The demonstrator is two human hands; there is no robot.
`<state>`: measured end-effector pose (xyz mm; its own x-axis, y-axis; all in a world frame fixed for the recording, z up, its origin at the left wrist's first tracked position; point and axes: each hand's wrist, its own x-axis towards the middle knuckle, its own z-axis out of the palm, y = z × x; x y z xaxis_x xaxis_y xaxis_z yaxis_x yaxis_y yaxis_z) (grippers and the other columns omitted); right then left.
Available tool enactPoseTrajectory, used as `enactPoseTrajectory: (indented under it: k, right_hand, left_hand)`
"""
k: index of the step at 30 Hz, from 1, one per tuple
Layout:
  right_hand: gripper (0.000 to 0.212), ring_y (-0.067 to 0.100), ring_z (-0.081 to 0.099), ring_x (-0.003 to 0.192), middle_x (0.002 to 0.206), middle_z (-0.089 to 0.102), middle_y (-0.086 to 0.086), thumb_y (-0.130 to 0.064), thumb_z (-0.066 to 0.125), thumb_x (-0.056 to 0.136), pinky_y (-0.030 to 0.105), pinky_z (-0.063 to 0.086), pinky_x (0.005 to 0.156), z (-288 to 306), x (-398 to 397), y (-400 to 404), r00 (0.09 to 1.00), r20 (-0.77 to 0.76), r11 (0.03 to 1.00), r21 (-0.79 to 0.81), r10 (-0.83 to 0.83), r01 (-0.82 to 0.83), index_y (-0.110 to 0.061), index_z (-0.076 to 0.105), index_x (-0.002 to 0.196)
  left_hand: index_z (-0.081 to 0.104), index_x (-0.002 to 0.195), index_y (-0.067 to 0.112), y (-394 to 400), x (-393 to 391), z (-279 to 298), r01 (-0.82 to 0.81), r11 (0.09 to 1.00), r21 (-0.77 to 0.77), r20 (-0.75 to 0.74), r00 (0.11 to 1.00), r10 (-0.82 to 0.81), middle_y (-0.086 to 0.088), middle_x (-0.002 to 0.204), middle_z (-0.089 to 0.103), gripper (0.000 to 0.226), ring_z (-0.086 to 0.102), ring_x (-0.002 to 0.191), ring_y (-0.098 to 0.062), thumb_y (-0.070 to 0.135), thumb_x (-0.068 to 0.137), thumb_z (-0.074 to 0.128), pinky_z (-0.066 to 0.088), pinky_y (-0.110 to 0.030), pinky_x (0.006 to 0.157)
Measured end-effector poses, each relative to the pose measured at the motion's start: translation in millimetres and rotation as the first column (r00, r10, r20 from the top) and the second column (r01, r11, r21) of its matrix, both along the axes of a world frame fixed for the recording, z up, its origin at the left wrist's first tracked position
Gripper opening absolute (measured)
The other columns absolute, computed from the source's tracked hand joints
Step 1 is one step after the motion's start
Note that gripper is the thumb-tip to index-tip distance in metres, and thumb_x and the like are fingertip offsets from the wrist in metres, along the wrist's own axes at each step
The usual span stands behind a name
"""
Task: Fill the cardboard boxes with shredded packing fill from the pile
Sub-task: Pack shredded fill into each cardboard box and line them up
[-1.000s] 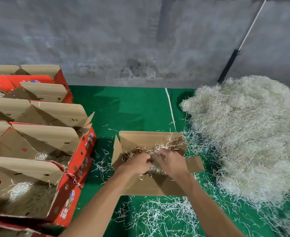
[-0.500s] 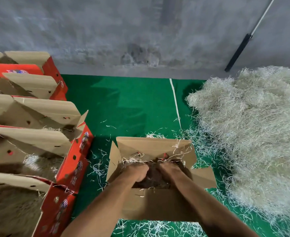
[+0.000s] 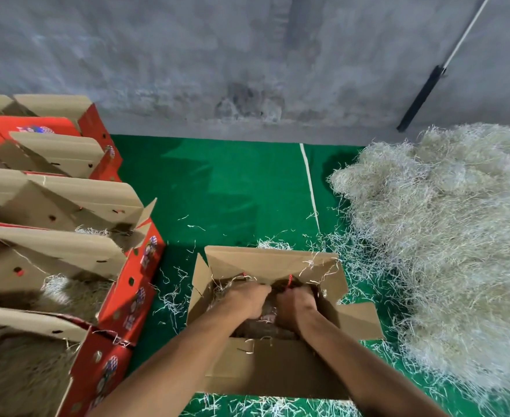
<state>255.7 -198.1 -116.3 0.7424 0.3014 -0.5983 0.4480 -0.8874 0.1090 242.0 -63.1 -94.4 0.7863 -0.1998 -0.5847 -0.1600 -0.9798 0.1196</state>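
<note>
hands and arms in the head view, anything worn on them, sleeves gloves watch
Nothing worn shows. Both forearms are bare right down to the bottom edge of the frame, with no sleeve cuff in view. The left hand and right hand have no gloves, and no watch, band or ring can be seen on either wrist or on the visible fingers. The fingertips are hidden inside the box, so those cannot be checked.

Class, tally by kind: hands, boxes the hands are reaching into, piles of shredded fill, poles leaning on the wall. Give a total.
Hands: 2 (left hand, right hand)
Box being reached into: 1
Pile of shredded fill: 1
Pole on the wall: 1
Total: 5
</note>
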Motion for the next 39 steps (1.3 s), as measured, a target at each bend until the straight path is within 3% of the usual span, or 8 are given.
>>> enactPoseTrajectory:
  k: [3, 6, 11, 18, 23, 28, 34, 39]
  right_hand:
    - [0.031, 0.027, 0.068, 0.107, 0.118, 0.071, 0.009, -0.021, 0.062, 0.09, 0.036, 0.053, 0.089, 15.0, 1.8, 4.8, 0.999, -0.037, 0.997, 0.075, 0.008, -0.006, -0.016, 0.068, 0.121]
    - [0.034, 0.03, 0.062, 0.115, 0.126, 0.064, 0.017, -0.023, 0.051, 0.096, 0.037, 0.049, 0.094, 13.9, -4.2, 4.7, 0.978, -0.191, 0.974, 0.194, -0.083, 0.12, -0.01, 0.061, 0.126]
    - [0.047, 0.032, 0.055, 0.122, 0.131, 0.059, 0.017, -0.04, 0.034, 0.105, 0.039, 0.041, 0.101, 3.5, -17.5, -6.7, 0.949, -0.251, 0.93, 0.26, -0.193, 0.258, -0.008, 0.057, 0.13]
    - [0.05, 0.031, 0.048, 0.135, 0.145, 0.053, 0.015, -0.006, 0.061, 0.093, 0.037, 0.032, 0.113, -6.7, -15.3, -16.3, 0.946, -0.279, 0.956, 0.192, -0.165, 0.223, -0.008, 0.048, 0.141]
    - [0.044, 0.03, 0.046, 0.136, 0.152, 0.045, 0.015, -0.01, 0.042, 0.101, 0.038, 0.032, 0.115, -8.0, -13.3, -22.9, 0.968, -0.183, 0.942, 0.258, -0.172, 0.216, -0.016, 0.044, 0.145]
    - [0.061, 0.029, 0.055, 0.129, 0.14, 0.058, 0.01, -0.018, 0.072, 0.083, 0.04, 0.045, 0.108, -12.8, -16.7, -18.1, 0.973, -0.155, 0.953, 0.224, -0.172, 0.205, -0.016, 0.051, 0.14]
    - [0.085, 0.03, 0.045, 0.138, 0.15, 0.047, 0.014, -0.031, 0.079, 0.08, 0.037, 0.038, 0.112, -17.2, -19.6, -7.4, 0.944, -0.217, 0.931, 0.212, -0.251, 0.296, -0.012, 0.035, 0.15]
    - [0.05, 0.031, 0.057, 0.126, 0.14, 0.056, 0.015, -0.024, 0.062, 0.095, 0.038, 0.046, 0.102, -6.8, -10.4, -2.2, 0.918, -0.253, 0.928, 0.139, -0.305, 0.346, -0.008, 0.051, 0.141]
  left_hand:
    - [0.058, 0.116, 0.014, -3.6, -2.9, 6.5, -0.039, 0.996, -0.08, 0.033, 0.999, 0.041, -0.011, 0.113, 0.062, 0.028, 0.062, 0.102, -0.03, 0.005, 0.09, 0.055, 0.05, -0.04, 0.087]
    - [0.058, 0.129, 0.007, 0.2, -12.5, -4.0, -0.037, 0.997, 0.069, -0.032, 0.999, 0.039, -0.017, 0.137, 0.056, 0.036, 0.055, 0.124, -0.035, 0.004, 0.094, 0.05, 0.045, -0.045, 0.104]
    - [0.005, 0.16, 0.017, 14.9, -25.6, -24.7, -0.028, 0.993, 0.112, -0.13, 0.991, 0.043, -0.006, 0.166, -0.005, 0.055, 0.0, 0.153, -0.029, 0.017, 0.106, 0.017, 0.003, -0.046, 0.123]
    - [0.057, 0.129, 0.002, 10.9, -20.4, -19.6, -0.109, 0.982, 0.155, -0.238, 0.961, 0.144, -0.014, 0.138, 0.057, 0.033, 0.055, 0.123, -0.032, 0.013, 0.098, 0.051, 0.041, -0.046, 0.107]
    - [0.051, 0.129, 0.0, 18.2, -29.5, -21.9, -0.184, 0.98, 0.074, -0.192, 0.962, 0.195, -0.02, 0.141, 0.051, 0.034, 0.051, 0.129, -0.032, 0.015, 0.105, 0.032, 0.04, -0.041, 0.107]
    - [0.052, 0.131, 0.004, 18.8, -32.1, -19.0, -0.153, 0.975, 0.161, -0.172, 0.968, 0.181, -0.014, 0.137, 0.056, 0.031, 0.055, 0.124, -0.027, 0.011, 0.102, 0.041, 0.041, -0.037, 0.104]
    - [0.001, 0.159, 0.012, 7.4, -31.6, -29.3, 0.012, 0.928, 0.373, -0.144, 0.989, 0.045, -0.017, 0.165, 0.01, 0.071, 0.016, 0.15, -0.037, 0.012, 0.104, 0.045, 0.019, -0.049, 0.12]
    - [0.054, 0.139, 0.009, -1.0, -24.2, -17.4, -0.052, 0.94, 0.336, -0.085, 0.993, 0.085, -0.013, 0.144, 0.053, 0.039, 0.051, 0.13, -0.033, 0.012, 0.1, 0.048, 0.044, -0.046, 0.105]
